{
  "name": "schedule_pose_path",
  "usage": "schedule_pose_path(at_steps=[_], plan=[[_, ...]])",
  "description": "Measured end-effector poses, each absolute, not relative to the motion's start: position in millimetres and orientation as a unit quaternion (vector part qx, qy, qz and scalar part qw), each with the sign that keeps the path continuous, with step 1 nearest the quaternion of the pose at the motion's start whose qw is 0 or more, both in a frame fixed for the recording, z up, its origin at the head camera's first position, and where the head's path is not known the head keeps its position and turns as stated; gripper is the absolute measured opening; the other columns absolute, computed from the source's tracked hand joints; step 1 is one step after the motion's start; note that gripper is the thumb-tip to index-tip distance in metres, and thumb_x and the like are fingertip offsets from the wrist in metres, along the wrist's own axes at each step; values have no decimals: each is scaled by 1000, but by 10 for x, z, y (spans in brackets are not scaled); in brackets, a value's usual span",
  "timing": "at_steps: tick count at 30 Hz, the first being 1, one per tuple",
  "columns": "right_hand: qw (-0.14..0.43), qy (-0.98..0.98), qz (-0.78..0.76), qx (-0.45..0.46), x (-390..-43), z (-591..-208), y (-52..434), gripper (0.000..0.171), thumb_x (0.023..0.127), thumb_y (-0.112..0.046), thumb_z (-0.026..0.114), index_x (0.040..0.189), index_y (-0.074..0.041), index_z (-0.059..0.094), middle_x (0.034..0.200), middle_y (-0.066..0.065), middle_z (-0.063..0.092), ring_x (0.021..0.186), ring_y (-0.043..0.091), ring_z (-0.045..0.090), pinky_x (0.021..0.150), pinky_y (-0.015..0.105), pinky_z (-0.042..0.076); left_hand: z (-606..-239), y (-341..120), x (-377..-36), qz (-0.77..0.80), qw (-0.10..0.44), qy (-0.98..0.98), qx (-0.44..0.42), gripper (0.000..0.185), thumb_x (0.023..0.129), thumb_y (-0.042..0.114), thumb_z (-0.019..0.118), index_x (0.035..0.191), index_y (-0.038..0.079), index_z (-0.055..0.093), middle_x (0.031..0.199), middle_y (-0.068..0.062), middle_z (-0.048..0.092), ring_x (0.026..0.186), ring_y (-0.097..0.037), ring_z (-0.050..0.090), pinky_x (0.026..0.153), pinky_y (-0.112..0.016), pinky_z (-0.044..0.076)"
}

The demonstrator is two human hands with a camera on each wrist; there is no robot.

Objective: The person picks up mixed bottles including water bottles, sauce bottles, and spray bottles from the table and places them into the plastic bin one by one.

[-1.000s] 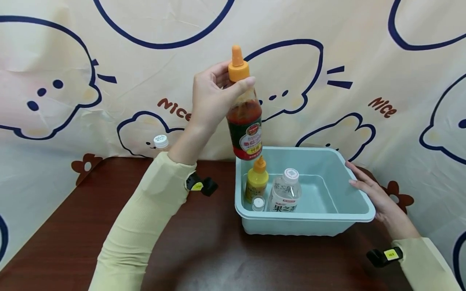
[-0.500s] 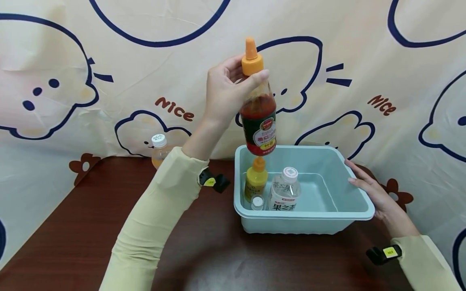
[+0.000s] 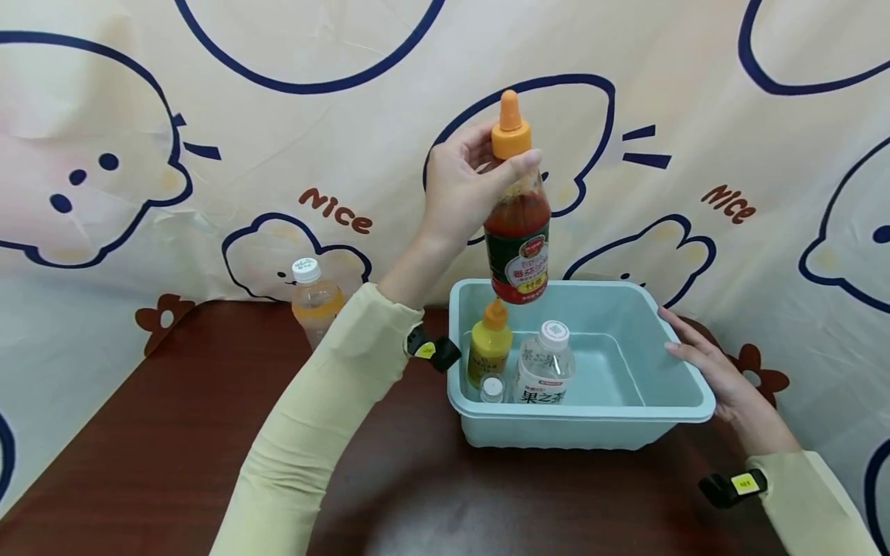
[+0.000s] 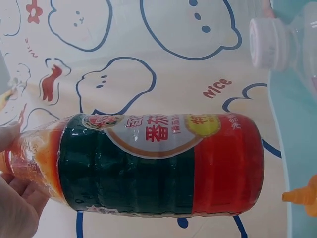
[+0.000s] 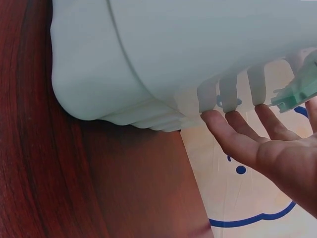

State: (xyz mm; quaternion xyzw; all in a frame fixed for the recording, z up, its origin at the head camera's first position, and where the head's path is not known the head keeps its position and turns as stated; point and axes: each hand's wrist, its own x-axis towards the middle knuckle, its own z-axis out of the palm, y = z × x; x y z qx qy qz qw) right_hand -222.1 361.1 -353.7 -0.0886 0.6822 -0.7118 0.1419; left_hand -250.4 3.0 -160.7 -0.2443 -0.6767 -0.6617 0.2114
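In the head view my left hand [image 3: 462,181] grips a ketchup bottle [image 3: 518,247] by its neck, just under the orange nozzle cap. Upright, the bottle hangs above the back left part of a light blue plastic basin [image 3: 591,413]. The left wrist view has the ketchup bottle [image 4: 158,166] across its middle, with fingers around the neck at the left. My right hand [image 3: 723,382] holds the basin's right rim, thumb over the edge; in the right wrist view its fingertips [image 5: 210,116] touch the outer wall.
Inside the basin stand a yellow squeeze bottle [image 3: 490,347], a small white-capped bottle [image 3: 492,389] and a clear drink bottle [image 3: 545,367]. Another bottle with an orange label [image 3: 316,301] is on the brown table [image 3: 417,479], partly behind my left arm. A printed cloth [image 3: 278,139] hangs behind.
My left hand has carried the ketchup bottle to the right over the basin, rising a little and then lowering. The orange-labelled bottle shows more now. My right hand has stayed on the rim.
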Motion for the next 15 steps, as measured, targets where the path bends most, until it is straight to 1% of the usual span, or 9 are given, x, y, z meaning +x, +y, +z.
schedule_pose_path(at_steps=[15], plan=[[144,689,-707,-73,-2244,-3540,3616,57,98,-19,39,145,-38,14,127,-9,30,94,7,60,71,46,53,-1682,189,-2551,-649,200,-693,-243,46,79,14,71,120,1,55,114,-10,61,98,-14,60,84,-19,47]])
